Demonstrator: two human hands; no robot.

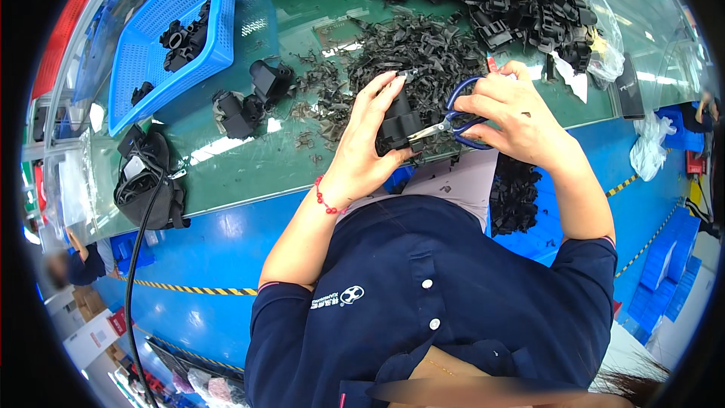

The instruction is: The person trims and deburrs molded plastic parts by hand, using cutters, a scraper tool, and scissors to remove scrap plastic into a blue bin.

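Observation:
My left hand [365, 133] is closed around a black moulded plastic part [399, 121] near the front edge of the green table. In my right hand [507, 112] is a pair of scissors [451, 124] with dark blue handles, my fingers through the loops. The scissor tips touch or nearly touch the lower right side of the part; exactly where they meet is too small to tell. Right behind both hands lies a heap of black plastic scraps [423, 49]. Two more black parts, one [269, 81] behind the other [237, 112], rest left of my left hand.
A blue perforated basket [174, 38] with several black parts stands at the far left. Black parts are piled [521, 7] at the back right, beside a clear plastic bag [604, 38]. A black pouch with a cable [147, 177] lies at the left table edge. Black pieces [515, 196] fill a blue bin below.

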